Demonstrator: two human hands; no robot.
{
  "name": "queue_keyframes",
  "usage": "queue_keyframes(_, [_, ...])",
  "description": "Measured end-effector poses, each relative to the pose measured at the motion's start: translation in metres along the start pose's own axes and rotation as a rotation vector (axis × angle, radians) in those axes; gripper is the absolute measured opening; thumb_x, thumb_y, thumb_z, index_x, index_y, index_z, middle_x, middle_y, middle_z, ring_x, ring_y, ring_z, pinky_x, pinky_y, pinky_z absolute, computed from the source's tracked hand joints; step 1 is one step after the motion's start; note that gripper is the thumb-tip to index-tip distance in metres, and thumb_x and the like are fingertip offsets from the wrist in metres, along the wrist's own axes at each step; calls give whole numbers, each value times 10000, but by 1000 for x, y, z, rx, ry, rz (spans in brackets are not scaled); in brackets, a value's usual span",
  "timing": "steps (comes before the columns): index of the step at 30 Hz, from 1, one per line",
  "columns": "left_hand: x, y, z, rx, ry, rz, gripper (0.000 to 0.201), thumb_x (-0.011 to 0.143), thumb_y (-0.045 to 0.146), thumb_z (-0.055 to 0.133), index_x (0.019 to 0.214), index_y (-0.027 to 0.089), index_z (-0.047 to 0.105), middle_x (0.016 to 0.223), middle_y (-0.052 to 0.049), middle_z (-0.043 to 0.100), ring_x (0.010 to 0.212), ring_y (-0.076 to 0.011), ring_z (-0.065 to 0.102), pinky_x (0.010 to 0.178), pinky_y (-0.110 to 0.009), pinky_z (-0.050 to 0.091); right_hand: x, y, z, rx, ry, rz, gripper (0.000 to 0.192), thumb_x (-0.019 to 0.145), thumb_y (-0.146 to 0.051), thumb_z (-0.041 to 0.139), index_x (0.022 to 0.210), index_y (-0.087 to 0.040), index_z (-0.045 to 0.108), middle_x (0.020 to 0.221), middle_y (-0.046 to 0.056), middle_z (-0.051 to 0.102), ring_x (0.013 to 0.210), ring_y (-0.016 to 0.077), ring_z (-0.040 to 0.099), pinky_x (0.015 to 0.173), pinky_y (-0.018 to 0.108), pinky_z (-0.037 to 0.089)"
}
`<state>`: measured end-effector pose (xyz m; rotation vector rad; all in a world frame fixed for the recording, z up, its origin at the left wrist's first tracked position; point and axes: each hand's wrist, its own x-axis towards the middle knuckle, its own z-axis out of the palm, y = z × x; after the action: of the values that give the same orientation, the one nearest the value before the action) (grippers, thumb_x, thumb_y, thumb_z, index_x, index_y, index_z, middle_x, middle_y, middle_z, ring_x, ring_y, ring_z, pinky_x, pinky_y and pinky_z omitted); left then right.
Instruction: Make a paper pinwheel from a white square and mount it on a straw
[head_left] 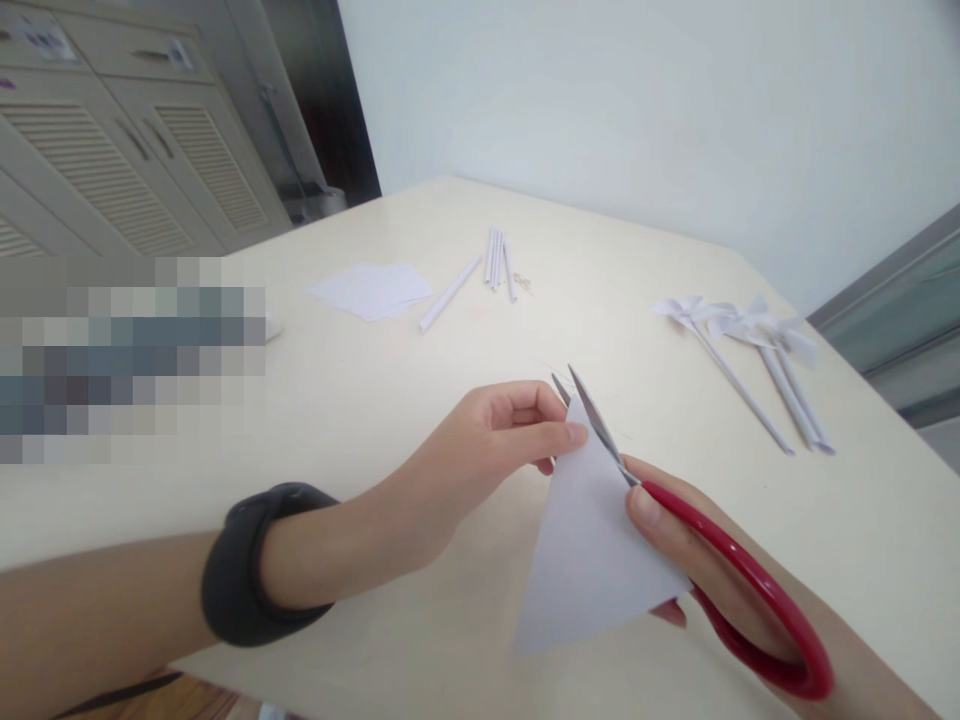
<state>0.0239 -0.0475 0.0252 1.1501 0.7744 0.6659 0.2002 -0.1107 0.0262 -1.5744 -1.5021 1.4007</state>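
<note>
Pinched near its top corner, a folded white sheet of paper (pixel 592 540) hangs from my left hand (pixel 517 425), thumb in front and fingers behind. My right hand (pixel 667 530) is closed on red-handled scissors (pixel 750 575). The metal blades are parted around the paper close to its upper tip, just beside my left thumb. Part of my right hand is hidden behind the paper and the handles.
Paper pinwheels (pixel 750 330) on rolled sticks lie at the right. White paper sheets (pixel 371 290), a loose paper roll (pixel 450 295), several thin paper sticks (pixel 495 258) and small wire bits (pixel 523 282) are farther back on the cream table (pixel 360 400).
</note>
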Motion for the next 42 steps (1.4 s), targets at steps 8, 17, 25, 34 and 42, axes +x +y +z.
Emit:
queue_keyframes(8, [0,1,0,2,1,0,211,823,290,600,682,183,485,733,29,539,718,-117,511,687,-264,397,-1,-2,-1,45,-55,76,462,824,-625,448,636,-224,320,534,-48,386,453,93,399,492,250,426])
queue_keyframes(17, [0,1,1,22,11,28,195,821,282,596,686,178,501,733,22,552,729,-123,516,695,-261,399,-1,-1,0,81,-86,141,483,803,-664,443,661,-226,297,520,-68,348,402,65,301,396,217,282])
queue_keyframes(25, [2,6,0,79,24,75,186,842,239,559,674,176,509,695,42,518,659,-90,479,657,-236,380,-2,1,-4,158,-133,130,440,844,-612,445,686,-226,304,504,-82,322,433,72,294,427,214,267])
queue_keyframes(34, [4,3,1,72,73,155,171,816,214,582,656,169,538,648,44,522,649,-100,457,629,-227,371,-3,-7,-6,106,-113,139,432,840,-598,465,684,-222,322,528,-72,367,474,83,364,482,220,336])
queue_keyframes(42, [2,3,-1,121,37,126,178,827,195,573,654,165,547,631,61,544,635,-79,475,620,-206,370,-6,-9,-4,28,23,127,360,801,-594,522,695,-253,481,563,-23,456,507,149,450,450,257,353])
